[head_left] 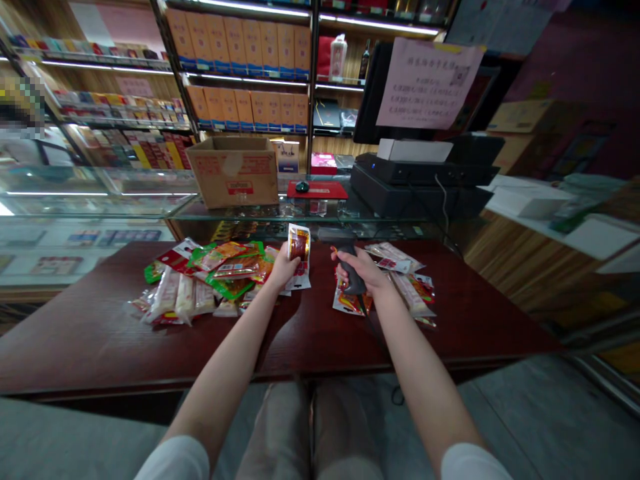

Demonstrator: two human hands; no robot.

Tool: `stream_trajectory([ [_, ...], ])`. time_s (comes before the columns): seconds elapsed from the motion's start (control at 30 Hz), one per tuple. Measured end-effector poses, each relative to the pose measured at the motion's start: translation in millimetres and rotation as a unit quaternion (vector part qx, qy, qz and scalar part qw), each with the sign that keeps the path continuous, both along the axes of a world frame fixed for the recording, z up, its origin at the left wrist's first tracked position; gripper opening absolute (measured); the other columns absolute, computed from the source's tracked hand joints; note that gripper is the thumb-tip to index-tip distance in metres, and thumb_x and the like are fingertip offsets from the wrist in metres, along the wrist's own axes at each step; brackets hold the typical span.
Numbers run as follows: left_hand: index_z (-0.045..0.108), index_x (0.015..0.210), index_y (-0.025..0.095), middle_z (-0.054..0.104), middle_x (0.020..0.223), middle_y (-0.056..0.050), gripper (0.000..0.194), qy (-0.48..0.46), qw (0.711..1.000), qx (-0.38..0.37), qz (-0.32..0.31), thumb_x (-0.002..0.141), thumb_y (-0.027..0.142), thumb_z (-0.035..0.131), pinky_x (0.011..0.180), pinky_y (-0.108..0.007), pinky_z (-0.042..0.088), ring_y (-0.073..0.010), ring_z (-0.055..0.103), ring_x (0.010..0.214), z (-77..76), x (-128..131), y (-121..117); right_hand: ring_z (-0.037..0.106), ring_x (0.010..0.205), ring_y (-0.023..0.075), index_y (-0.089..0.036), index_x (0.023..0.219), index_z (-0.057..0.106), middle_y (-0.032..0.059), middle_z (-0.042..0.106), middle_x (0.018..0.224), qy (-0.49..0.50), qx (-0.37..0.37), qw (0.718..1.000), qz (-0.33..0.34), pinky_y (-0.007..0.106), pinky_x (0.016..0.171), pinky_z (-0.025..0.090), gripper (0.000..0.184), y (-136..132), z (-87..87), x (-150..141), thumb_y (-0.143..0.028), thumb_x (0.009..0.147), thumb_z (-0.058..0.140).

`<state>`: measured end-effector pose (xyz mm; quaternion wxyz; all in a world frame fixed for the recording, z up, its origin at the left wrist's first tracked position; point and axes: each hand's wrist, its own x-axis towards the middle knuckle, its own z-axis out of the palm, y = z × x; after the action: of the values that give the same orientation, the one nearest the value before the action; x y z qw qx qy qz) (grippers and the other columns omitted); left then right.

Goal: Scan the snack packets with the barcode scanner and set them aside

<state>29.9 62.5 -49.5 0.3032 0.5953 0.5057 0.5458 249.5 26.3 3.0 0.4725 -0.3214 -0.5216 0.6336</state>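
Note:
My left hand (286, 268) grips a snack packet (299, 248) with a white border and a dark reddish-brown middle, held up over the table. In my right hand (361, 268) is a black barcode scanner (353, 280), my fingers wrapped round its handle, its head turned toward the packet. Its cord runs down toward the table's front edge. Left of my left hand lies a heap of snack packets (225, 267), some green and red, others clear with pale contents. Beneath and right of the scanner is a smaller group of packets (411, 293), partly hidden by my right hand.
The dark red table (310, 340) carries both groups. Behind it, a glass counter (260, 215) holds an open cardboard box (240, 177), a mouse (302, 187) on a red mat and a monitor (373, 93) with a paper notice. Stocked shelves (245, 77) stand beyond.

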Motion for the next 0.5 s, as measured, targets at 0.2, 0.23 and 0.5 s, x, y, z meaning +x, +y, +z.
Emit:
stream_trajectory([
  [0.2, 0.050, 0.130, 0.014, 0.069, 0.115, -0.014, 0.058, 0.109, 0.990, -0.034, 0.089, 0.073, 0.015, 0.056, 0.098, -0.042, 0.049, -0.0287, 0.066, 0.110, 30.6, -7.4, -26.1, 0.057, 0.051, 0.0122, -0.018, 0.096, 0.065, 0.0023, 0.071, 0.073, -0.043, 0.003, 0.996, -0.075, 0.023, 0.042, 0.043, 0.041, -10.6, 15.0, 36.1, -0.044, 0.068, 0.079],
  [0.23, 0.045, 0.138, 0.014, 0.069, 0.118, -0.016, 0.065, 0.144, 0.983, -0.042, 0.111, 0.074, 0.017, 0.057, 0.097, -0.043, 0.050, -0.0309, 0.066, 0.111, 41.0, -13.1, -33.2, 0.062, 0.055, 0.0142, -0.018, 0.094, 0.066, 0.0041, 0.073, 0.077, -0.057, 0.012, 0.993, -0.104, 0.024, 0.045, 0.046, 0.039, -9.7, 16.7, 47.5, -0.043, 0.067, 0.079],
  [0.5, 0.042, 0.145, 0.010, 0.059, 0.135, -0.027, 0.062, 0.405, 0.862, -0.168, 0.256, 0.087, 0.031, 0.049, 0.096, -0.049, 0.049, -0.0402, 0.061, 0.121, 113.2, -79.9, -70.6, 0.051, 0.046, 0.0142, -0.018, 0.074, 0.066, -0.0020, 0.059, 0.052, -0.153, -0.035, 0.934, -0.322, 0.025, 0.044, 0.038, 0.024, 14.4, -0.7, 147.1, -0.037, 0.063, 0.075],
])
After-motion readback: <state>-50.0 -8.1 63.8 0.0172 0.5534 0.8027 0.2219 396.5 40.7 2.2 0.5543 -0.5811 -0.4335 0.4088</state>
